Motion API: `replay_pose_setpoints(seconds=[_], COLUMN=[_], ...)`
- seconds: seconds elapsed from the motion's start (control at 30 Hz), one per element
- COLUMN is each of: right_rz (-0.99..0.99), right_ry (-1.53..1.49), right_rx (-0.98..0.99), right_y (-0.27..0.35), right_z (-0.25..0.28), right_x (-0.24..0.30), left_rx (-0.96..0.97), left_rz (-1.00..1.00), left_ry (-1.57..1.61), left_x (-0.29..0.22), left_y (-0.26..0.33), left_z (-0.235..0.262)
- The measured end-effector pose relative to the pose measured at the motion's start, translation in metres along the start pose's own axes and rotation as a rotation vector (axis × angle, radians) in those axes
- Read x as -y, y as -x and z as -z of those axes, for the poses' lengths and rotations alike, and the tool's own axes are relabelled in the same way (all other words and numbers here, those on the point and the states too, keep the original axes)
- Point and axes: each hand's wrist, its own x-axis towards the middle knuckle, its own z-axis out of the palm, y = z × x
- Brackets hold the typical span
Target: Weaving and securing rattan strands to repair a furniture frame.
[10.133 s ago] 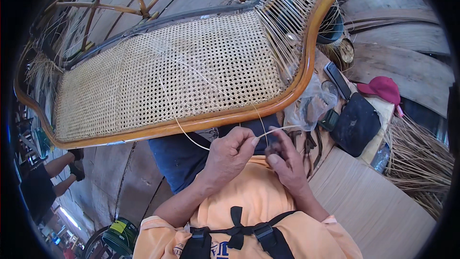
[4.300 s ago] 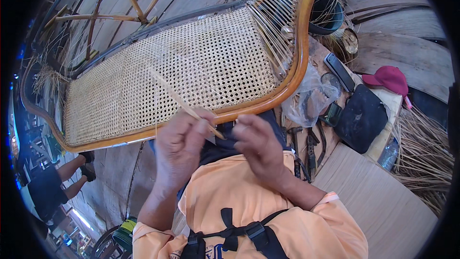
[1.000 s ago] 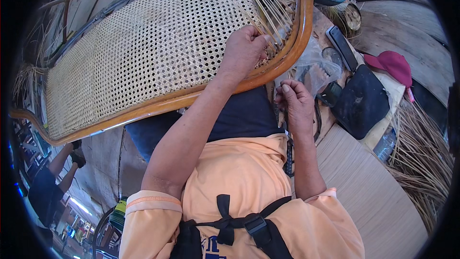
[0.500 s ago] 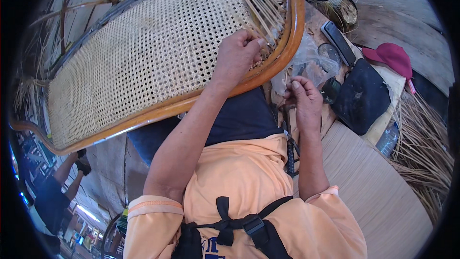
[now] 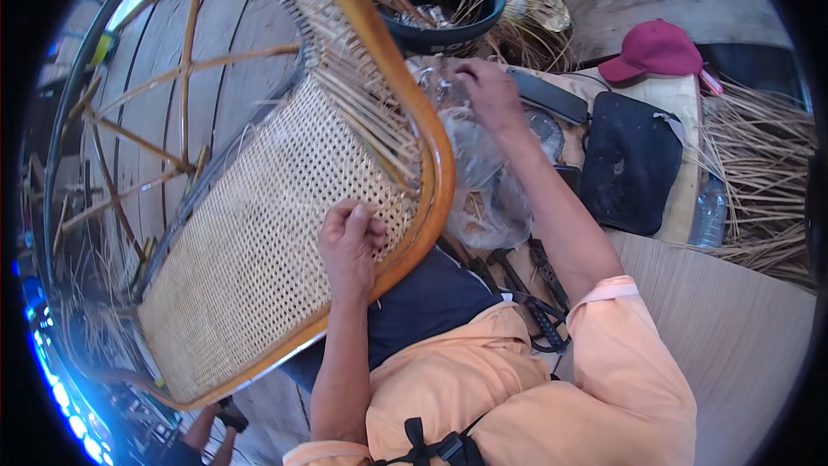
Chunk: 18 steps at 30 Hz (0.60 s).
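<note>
A woven cane panel (image 5: 259, 233) sits in a curved, varnished wooden frame (image 5: 442, 181) that leans across my lap. My left hand (image 5: 352, 242) is over the weave near the frame's right side, fingers curled and thumb pressed in; whatever they may hold is too small to make out. Loose cane strands (image 5: 371, 125) run unwoven across the panel's upper right. My right hand (image 5: 493, 95) reaches out beyond the frame, over the upper part of a clear plastic bag (image 5: 483, 177). Its fingers bend down, and their tips do not show clearly.
A dark bucket (image 5: 444, 39) holding cane scraps stands at the back, near an open tin (image 5: 548, 9). To the right lie a dark oblong case (image 5: 552, 97), a black pouch (image 5: 634, 164), a maroon cap (image 5: 654, 50), a plastic bottle (image 5: 709, 211) and a cane bundle (image 5: 763, 164). Tools (image 5: 526, 293) lie beside my lap.
My right hand has moved forward from beside the frame to the plastic bag. My left hand has drawn back from the panel's edge onto the weave. The view has swung right.
</note>
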Motion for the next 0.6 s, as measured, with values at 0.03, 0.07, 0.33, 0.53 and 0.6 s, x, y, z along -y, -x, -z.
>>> replay_pose_setpoints(seconds=[0.03, 0.07, 0.33, 0.53, 0.6], right_rz=[-0.009, 0.004, -0.029, 0.028, 0.039], right_ry=[0.006, -0.011, 0.057, 0.126, 0.133], right_rx=[-0.024, -0.025, 0.02, -0.008, -0.01], right_y=[-0.008, -0.015, -0.041, -0.053, -0.06], right_z=[-0.007, -0.013, -0.036, -0.049, -0.051], right_x=[-0.007, -0.014, -0.022, -0.031, -0.032], left_rx=[0.025, 0.003, -0.013, -0.046, -0.047], left_rz=[0.0, -0.006, -0.145, -0.198, -0.179], left_ry=[-0.007, -0.009, -0.05, -0.124, -0.161], left_x=[0.001, 0.002, 0.007, 0.008, 0.012], left_y=[0.0, 0.0, -0.001, 0.002, 0.005], left_z=[-0.001, -0.002, -0.003, 0.0, 0.008])
